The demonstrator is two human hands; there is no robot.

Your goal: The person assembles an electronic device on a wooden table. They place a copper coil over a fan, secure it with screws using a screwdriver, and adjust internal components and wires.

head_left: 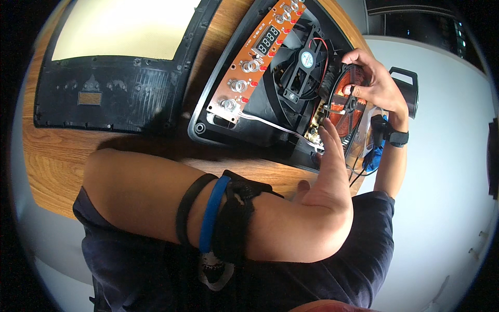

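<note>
My right hand (382,86) grips a round copper induction coil (343,101) in a black frame, its thumb on the winding and its fingers over the upper rim. The coil stands tilted on edge at the right side of an opened black cooker housing (249,143). My left hand (332,177) reaches up with fingers stretched out, their tips close to the coil's lower edge; whether they touch it I cannot tell. Inside the housing are a black fan (299,78) and a partly hidden circuit board (316,125). An orange display board (254,62) lies slanting across the housing.
A black panel (119,93) with a pale yellowish sheet lies at the left on the wooden table (67,161). White wires (273,124) run from the display board into the housing. To the right stand a dark mug-like container (408,93) and a blue item (371,161) among black cables.
</note>
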